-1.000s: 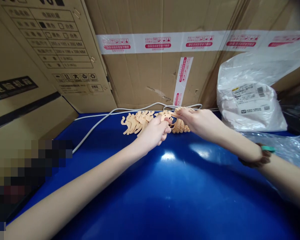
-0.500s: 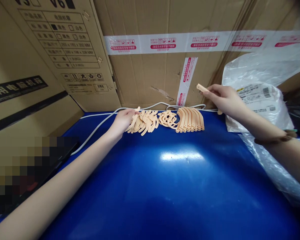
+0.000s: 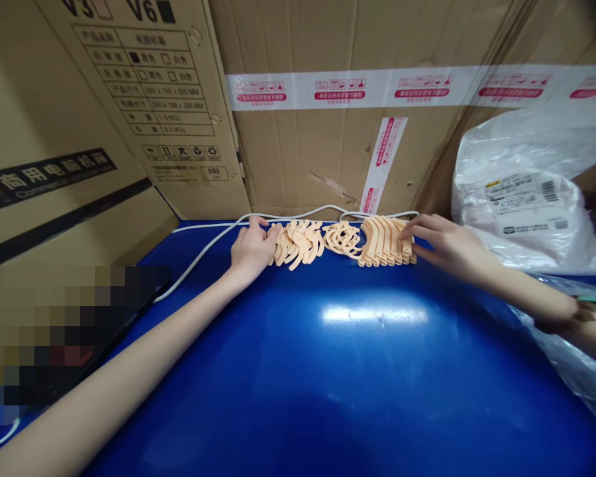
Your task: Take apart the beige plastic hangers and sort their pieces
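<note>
Curved, flat pieces of pale wood lie in groups along the back of the blue table. My left hand (image 3: 254,248) rests with bent fingers against the left end of a loose pile of curved wooden pieces (image 3: 300,242); whatever is under its fingers is hidden. At the other side, my right hand (image 3: 444,244) has its thumb and fingers around a wooden piece (image 3: 406,246) at the right end of a neat overlapping row of curved wooden pieces (image 3: 381,240). Between pile and row sits a tangle of thinner, ring-like wooden pieces (image 3: 342,238).
Large cardboard boxes (image 3: 298,152) stand right behind the pieces and along the left. A white cable (image 3: 203,257) runs along the back edge of the blue table (image 3: 298,371). A clear plastic bag with a label (image 3: 526,205) stands at the right, with more plastic film (image 3: 566,351) below.
My right hand has come down from the air with its wooden piece to the row's right end. My left hand has stayed by the loose pile, its fingers now lower. The view has shifted slightly.
</note>
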The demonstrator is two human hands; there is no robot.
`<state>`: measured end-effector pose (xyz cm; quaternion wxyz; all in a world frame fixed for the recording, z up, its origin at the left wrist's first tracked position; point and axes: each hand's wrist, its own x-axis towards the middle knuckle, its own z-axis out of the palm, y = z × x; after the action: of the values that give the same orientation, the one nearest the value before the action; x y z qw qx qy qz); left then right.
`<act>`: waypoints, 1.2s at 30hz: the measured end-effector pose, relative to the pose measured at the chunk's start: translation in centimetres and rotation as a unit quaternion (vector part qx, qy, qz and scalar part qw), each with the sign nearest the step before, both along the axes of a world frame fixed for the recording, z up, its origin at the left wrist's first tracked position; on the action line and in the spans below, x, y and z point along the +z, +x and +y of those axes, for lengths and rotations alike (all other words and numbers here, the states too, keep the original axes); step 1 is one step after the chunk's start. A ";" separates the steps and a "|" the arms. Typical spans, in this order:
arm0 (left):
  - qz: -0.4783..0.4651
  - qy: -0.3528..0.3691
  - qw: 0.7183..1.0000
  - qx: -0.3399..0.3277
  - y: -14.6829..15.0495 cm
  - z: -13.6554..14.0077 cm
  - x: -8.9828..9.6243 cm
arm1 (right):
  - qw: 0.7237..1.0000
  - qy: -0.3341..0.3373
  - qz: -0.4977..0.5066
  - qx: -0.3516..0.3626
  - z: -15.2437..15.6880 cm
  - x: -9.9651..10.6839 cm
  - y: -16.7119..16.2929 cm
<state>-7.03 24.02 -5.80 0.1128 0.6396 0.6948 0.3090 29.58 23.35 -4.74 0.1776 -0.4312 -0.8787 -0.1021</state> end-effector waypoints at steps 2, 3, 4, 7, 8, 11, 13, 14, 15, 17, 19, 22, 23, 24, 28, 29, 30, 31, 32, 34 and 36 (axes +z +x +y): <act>0.021 0.014 0.999 -0.022 0.1 -1.1 0.0 | 1.000 -0.016 0.018 0.001 -0.1 -0.1 0.2; 0.037 0.011 0.998 -0.043 0.1 -1.6 -0.1 | 0.999 -0.024 0.028 0.000 -0.1 -0.2 0.2; 0.056 0.000 0.996 -0.067 0.2 -2.2 -0.2 | 0.999 -0.033 0.037 0.000 -0.1 -0.2 0.3; 0.124 -0.070 0.981 -0.133 0.4 -3.7 -0.9 | 0.998 -0.046 0.052 0.000 -0.1 -0.4 0.5; 0.140 -0.094 0.975 -0.144 0.5 -4.0 -1.0 | 0.997 -0.047 0.055 -0.001 -0.1 -0.4 0.5; 0.155 -0.128 0.967 -0.154 0.6 -4.1 -1.4 | 0.997 -0.043 0.062 0.001 0.1 -0.6 0.6; 0.154 -0.121 0.967 -0.162 0.6 -3.7 -1.6 | 0.997 -0.040 0.068 0.002 0.3 -0.6 0.6; 0.152 -0.112 0.968 -0.168 0.5 -3.4 -1.7 | 0.997 -0.040 0.071 0.001 0.3 -0.6 0.6; 0.151 -0.101 0.968 -0.173 0.5 -3.1 -1.8 | 0.997 -0.042 0.072 0.000 0.4 -0.6 0.6; 0.151 -0.084 0.968 -0.180 0.4 -2.7 -1.9 | 0.996 -0.048 0.072 0.000 0.6 -0.6 0.6; 0.152 -0.077 0.969 -0.179 0.3 -2.4 -2.0 | 0.996 -0.053 0.070 0.000 0.8 -0.6 0.6; 0.150 -0.073 0.969 -0.184 0.2 -2.3 -2.1 | 0.996 -0.053 0.073 -0.002 1.1 -0.8 0.5; 0.149 -0.069 0.969 -0.186 0.1 -2.3 -2.1 | 0.996 -0.053 0.074 -0.002 1.3 -0.8 0.5; 0.149 -0.066 0.969 -0.187 0.0 -2.4 -2.1 | 0.996 -0.054 0.076 -0.002 1.4 -0.9 0.5; 0.168 -0.037 0.971 -0.168 0.2 -3.2 -1.8 | 0.995 -0.052 0.087 -0.008 1.4 -0.5 0.1; 0.177 -0.024 0.969 -0.169 0.4 -3.7 -1.6 | 0.995 -0.051 0.089 -0.009 1.1 -0.2 -0.2; 0.185 -0.010 0.967 -0.178 0.8 -4.3 -1.3 | 0.994 -0.050 0.093 -0.008 0.6 0.1 -0.7; 0.190 0.001 0.963 -0.192 1.3 -5.0 -1.1 | 0.994 -0.049 0.096 -0.004 -0.2 0.3 -1.2; 0.194 0.004 0.958 -0.213 1.9 -5.8 -0.8 | 0.994 -0.049 0.101 0.002 -1.1 0.6 -2.0; 0.195 -0.010 0.945 -0.262 3.1 -7.6 -0.3 | 0.992 -0.054 0.109 0.017 -3.4 0.8 -3.8; 0.191 -0.034 0.931 -0.309 4.4 -9.1 -0.1 | 0.992 -0.076 0.097 0.038 -6.0 0.6 -5.8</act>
<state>-2.67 14.96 -5.91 0.0893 0.8652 0.4817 0.1073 23.81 17.34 -4.14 0.2330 -0.4178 -0.8780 0.0139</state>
